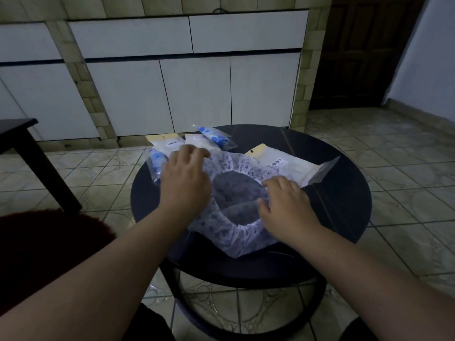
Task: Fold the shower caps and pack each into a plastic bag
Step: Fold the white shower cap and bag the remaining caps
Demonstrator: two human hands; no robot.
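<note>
A translucent shower cap [229, 232] with a blue pattern lies spread on the round black table [344, 205], its elastic opening facing up. My left hand [184, 178] rests on the cap's left edge, fingers curled over its far rim. My right hand [285, 205] lies on the cap's right side with fingers bent onto the plastic. An empty plastic bag [293, 166] with a barcode label lies under the cap's far right edge.
At the table's far side lie two white packed bags [170, 143] [197, 141] and two bags holding blue caps [216, 137] [156, 161]. White cabinets [197, 94] stand behind. A dark side table [22, 141] is at left, tiled floor all around.
</note>
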